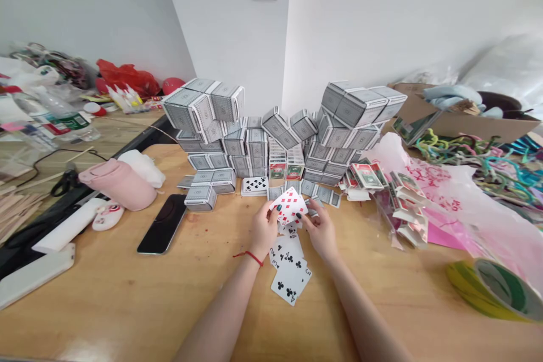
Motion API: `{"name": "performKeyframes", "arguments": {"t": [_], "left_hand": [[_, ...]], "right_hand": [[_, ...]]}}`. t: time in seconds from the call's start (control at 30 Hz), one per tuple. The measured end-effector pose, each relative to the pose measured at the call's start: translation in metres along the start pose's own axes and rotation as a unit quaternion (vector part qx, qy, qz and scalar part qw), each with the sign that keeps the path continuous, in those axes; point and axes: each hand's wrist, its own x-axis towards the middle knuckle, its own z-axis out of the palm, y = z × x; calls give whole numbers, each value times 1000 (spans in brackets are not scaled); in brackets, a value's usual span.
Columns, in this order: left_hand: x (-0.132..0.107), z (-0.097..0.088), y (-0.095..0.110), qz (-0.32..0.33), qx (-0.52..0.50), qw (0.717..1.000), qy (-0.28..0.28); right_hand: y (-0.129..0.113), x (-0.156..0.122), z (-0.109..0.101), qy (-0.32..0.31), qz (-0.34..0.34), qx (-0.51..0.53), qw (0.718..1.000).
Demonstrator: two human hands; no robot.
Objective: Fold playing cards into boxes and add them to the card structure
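Above the table, my left hand [264, 227] pinches red diamond playing cards [290, 203] by their left side, faces turned toward me. My right hand [321, 229] grips the same cards at the lower right, its thumb on the front and its fingers partly behind. Loose club cards [287, 280] lie face up and overlapping between my forearms. Just beyond my hands, a stack topped by an eight of spades [254, 185] lies beside several face-down cards [318, 192]. Grey-backed card blocks [246, 150] are piled into a wall-like structure behind them.
A phone [162, 224] and a pink bottle [121, 184] lie to the left. On the right are red card boxes [365, 175], opened empty boxes [409, 209], pink plastic [458, 198] and a yellow tape roll [475, 288]. A cardboard box [487, 127] stands at back right.
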Motion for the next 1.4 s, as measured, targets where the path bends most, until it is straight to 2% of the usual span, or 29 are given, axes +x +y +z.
{"name": "performKeyframes", "arguments": {"t": [0.1, 0.33, 0.43, 0.53, 0.7, 0.83, 0.97, 1.1, 1.23, 1.4], "left_hand": [[-1, 1, 0, -16, -28, 999, -9], [-1, 4, -1, -64, -113, 991, 22], [0, 5, -2, -77, -100, 992, -6], [0, 7, -3, -63, -69, 995, -32], [-2, 7, -1, -44, -25, 997, -65], [-2, 6, 5, -64, -76, 991, -85], [2, 3, 6, -75, -187, 978, -55], [8, 0, -2, -108, -159, 981, -33], [9, -1, -8, -116, -161, 979, -43], [10, -1, -7, -128, -164, 977, -46]], "right_hand": [[-3, -1, -2, -36, 29, 57, 997], [0, 2, -1, -56, 81, 168, 981], [-4, 0, 2, -93, 91, 211, 969], [-7, -2, 3, -125, 90, 231, 961], [-8, -3, 0, -128, 85, 230, 961], [-10, -2, -3, -109, 76, 199, 971], [-16, -3, -3, -109, 83, 166, 977], [-17, -3, -2, -128, 84, 157, 976], [-13, -3, -2, -132, 86, 145, 977], [-10, -2, -2, -137, 82, 145, 977]]}}
